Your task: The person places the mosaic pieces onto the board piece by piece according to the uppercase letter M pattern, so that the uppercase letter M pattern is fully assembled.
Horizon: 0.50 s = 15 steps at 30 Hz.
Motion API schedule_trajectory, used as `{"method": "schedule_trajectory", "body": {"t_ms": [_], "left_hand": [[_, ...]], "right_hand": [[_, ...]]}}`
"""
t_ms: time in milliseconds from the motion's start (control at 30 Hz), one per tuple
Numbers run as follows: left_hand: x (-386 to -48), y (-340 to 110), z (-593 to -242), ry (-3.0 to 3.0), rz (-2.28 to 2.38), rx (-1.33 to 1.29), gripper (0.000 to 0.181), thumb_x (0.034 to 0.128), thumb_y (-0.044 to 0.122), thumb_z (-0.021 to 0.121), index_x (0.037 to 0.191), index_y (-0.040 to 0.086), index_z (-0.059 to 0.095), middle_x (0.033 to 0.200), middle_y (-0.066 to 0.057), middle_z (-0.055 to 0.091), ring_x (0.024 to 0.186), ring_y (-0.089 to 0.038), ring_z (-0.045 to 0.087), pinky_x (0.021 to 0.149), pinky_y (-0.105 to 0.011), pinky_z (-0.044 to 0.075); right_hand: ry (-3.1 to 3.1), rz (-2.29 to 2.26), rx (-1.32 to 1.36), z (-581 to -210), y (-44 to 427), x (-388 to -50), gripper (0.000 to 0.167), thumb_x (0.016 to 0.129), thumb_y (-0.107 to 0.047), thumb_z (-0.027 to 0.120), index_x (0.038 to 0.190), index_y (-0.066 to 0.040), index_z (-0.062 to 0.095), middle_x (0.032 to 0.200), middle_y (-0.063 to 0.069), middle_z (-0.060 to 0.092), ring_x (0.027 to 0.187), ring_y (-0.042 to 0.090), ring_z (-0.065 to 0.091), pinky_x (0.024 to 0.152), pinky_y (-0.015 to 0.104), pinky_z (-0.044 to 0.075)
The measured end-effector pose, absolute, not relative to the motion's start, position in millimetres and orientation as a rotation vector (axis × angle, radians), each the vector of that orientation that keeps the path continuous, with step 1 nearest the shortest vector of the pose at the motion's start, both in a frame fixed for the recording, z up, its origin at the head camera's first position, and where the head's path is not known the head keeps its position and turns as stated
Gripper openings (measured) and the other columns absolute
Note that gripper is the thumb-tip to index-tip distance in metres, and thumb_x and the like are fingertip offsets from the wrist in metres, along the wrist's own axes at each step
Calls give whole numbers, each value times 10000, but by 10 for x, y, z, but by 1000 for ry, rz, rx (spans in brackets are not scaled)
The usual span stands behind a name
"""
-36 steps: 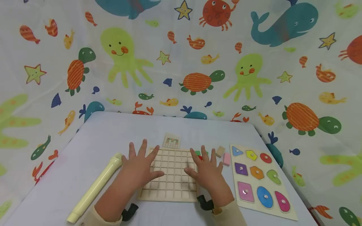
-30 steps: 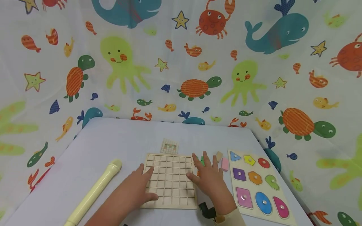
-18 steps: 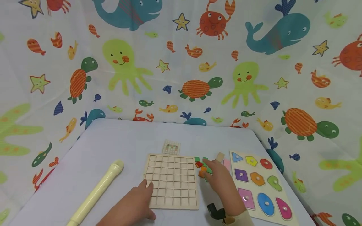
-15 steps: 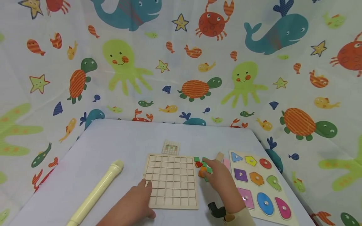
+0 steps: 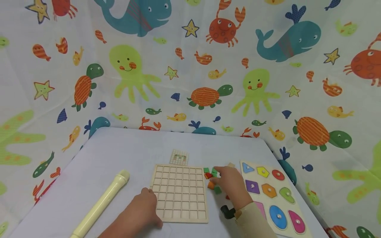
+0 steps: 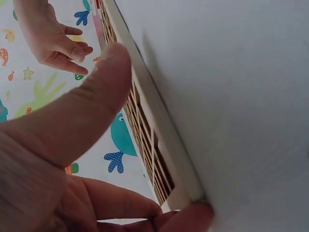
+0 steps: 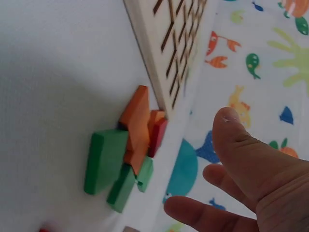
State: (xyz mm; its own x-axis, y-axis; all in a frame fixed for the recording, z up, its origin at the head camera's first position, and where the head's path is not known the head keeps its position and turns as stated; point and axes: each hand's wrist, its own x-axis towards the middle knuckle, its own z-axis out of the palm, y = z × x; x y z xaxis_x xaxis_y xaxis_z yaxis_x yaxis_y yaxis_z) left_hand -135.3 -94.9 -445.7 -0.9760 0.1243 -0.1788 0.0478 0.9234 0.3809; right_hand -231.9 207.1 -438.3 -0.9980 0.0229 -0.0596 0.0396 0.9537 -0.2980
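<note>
A wooden grid board (image 5: 181, 193) lies flat. My left hand (image 5: 141, 210) is at its left edge; in the left wrist view fingertips of the left hand (image 6: 82, 140) touch a corner of the board (image 6: 166, 128), with the thumb stretched along the edge. My right hand (image 5: 232, 185) hovers over small coloured pieces right of the board, thumb and fingers apart. In the right wrist view nothing shows between the fingers of the right hand (image 7: 241, 179); green (image 7: 104, 159), orange (image 7: 137, 123) and red (image 7: 158, 137) pieces lie by the board. The hand partly hides some pieces in the head view.
A small patterned grid card (image 5: 179, 157) lies behind the board. A pale yellow tube (image 5: 101, 205) is at the left. At the right lies a knob puzzle with coloured shapes (image 5: 278, 216). A sea-animal cloth (image 5: 178, 53) hangs behind the table.
From both being spread above the board, my left hand has moved down to its left edge and my right hand has moved right over the coloured pieces, fingers drawn closer together.
</note>
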Motion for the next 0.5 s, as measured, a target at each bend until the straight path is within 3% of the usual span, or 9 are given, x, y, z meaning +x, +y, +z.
{"method": "schedule_trajectory", "body": {"t_ms": [167,267,500], "left_hand": [[-1352,-940,-4483,2898,573,102,641,480,296,1062,829,-61,661,1016,-192,502,694,-265,562,661,-437,584],[-1356,-941,-4509,2921,539,111,619,476,305,1061,792,-39,656,991,-181,488,676,-259,550,637,-424,573],[-1355,-925,-4523,2951,514,115,639,448,299,1064,818,-53,681,983,-183,491,660,-257,554,632,-422,577]], "right_hand": [[3091,-330,7,-4521,2035,-2475,587,843,-491,882,1369,-272,742,1288,70,751,1128,280,652,828,423,604],[3108,-289,21,-4594,2023,-2528,576,817,-494,902,1331,-274,765,1209,90,723,1072,298,585,745,401,569],[3091,-429,102,-4700,2002,-2562,498,799,-457,927,1239,-254,810,1175,75,737,1028,292,550,735,393,529]]}}
